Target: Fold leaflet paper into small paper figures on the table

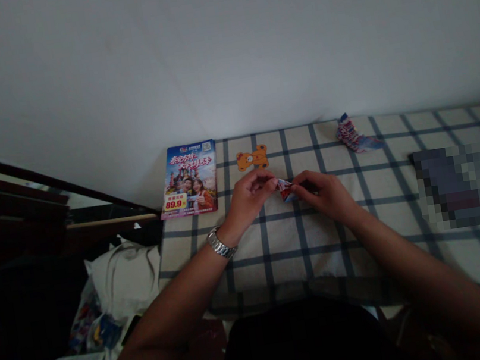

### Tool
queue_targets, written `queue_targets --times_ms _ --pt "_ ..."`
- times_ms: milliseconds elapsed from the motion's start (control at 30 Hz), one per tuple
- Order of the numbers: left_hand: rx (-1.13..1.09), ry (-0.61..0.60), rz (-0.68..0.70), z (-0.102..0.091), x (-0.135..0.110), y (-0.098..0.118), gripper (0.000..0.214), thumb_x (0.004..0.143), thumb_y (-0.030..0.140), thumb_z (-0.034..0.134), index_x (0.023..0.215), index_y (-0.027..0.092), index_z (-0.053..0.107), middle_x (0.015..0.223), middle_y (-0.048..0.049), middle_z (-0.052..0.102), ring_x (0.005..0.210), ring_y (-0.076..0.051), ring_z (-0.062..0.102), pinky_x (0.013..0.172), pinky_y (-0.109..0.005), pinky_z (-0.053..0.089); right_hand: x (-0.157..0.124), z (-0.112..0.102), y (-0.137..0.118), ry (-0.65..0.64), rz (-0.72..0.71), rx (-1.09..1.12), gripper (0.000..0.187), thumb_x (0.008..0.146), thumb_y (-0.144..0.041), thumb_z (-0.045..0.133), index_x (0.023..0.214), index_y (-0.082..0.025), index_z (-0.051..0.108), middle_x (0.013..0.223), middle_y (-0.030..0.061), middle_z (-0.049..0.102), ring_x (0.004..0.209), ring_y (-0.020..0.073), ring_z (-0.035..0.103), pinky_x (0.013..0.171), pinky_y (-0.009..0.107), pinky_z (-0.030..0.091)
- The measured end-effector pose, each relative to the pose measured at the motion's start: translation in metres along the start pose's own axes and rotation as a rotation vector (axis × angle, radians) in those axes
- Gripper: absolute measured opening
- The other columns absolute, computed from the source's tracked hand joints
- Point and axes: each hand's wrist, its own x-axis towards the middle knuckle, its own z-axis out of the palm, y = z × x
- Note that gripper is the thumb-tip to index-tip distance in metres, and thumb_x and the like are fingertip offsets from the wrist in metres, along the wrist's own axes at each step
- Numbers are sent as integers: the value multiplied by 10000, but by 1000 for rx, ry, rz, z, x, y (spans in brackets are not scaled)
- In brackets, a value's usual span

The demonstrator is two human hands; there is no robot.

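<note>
Between my two hands is a small folded piece of printed paper [286, 190], red, white and blue. My left hand [254, 193] pinches its left edge between thumb and fingers; a metal watch is on that wrist. My right hand [320, 192] is closed on the paper's right side. Left of my hands lies a stack of printed flyers [190, 181], its top sheet showing "89.9". Just beyond my left hand is an orange bear figure [252, 158], flat on the cloth. To the back right rests a bunch of folded paper pieces [353, 136] in similar colours.
A checked cloth [253, 268] covers the surface, which meets a pale wall [247, 46] at the back. A dark blurred-out object [452, 184] lies at the right. Plastic bags [123, 275] sit below the left edge, near a dark wooden frame [43, 191].
</note>
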Motion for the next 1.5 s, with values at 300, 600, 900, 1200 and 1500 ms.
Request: queue_targets --times_ms 300,600,900,1200,1500 --pt "56 0 36 -1 0 0 296 919 464 776 944 181 695 892 -29 703 829 -144 670 784 -260 548 -1 1 3 -11 3 40 201 1011 -403 625 961 -231 715 809 17 728 632 153 601 595 276 441" --pt "44 21 32 1 -1 1 268 929 434 768 948 178 689 906 -29 701 837 -141 669 801 -261 545 -1 3 -2 -30 39 62 250 1012 -446 626 1032 -215 719 814 26 745 621 155 601 576 281 433" --pt "106 6 53 0 0 -2 284 944 461 745 953 181 698 907 -41 716 842 -154 684 790 -270 550 0 3 0 -29 7 44 236 1029 -427 608 968 -235 731 847 25 767 655 162 626 618 286 460" --pt "144 -5 77 0 -2 1 263 962 446 723 963 184 699 904 -34 710 826 -146 679 768 -255 546 0 3 -4 -34 -7 95 223 1028 -407 612 938 -242 731 901 36 779 745 184 685 689 304 512" --pt "93 32 62 5 -1 0 288 946 447 745 1017 183 657 978 -45 708 897 -154 706 844 -278 582 0 6 -6 43 68 97 290 1018 -482 614 902 -232 703 815 34 764 654 172 643 602 296 477"
